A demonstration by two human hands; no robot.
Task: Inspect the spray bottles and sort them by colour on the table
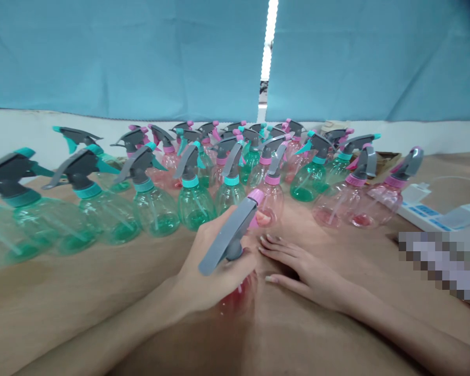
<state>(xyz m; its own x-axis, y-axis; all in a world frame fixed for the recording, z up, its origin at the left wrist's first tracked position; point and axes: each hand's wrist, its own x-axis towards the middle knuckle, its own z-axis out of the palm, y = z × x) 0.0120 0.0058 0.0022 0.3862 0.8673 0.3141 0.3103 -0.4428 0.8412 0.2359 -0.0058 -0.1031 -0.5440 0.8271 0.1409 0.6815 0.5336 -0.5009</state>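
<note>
My left hand is wrapped round the neck and trigger of a pink spray bottle with a grey and pink spray head. Its nozzle points away from me, and my fingers cover much of its upper body. Just to the right, my right hand has its fingers stretched out low over the table, pointing toward the bottle. It holds nothing; whether it touches the bottle or table I cannot tell. Beyond my hands stand a green spray bottle with a turquoise collar and a pink spray bottle.
Several more green and pink spray bottles fill the back and left of the wooden table. A white power strip with plugs lies at the right, near a blurred-out item. A blue cloth hangs behind.
</note>
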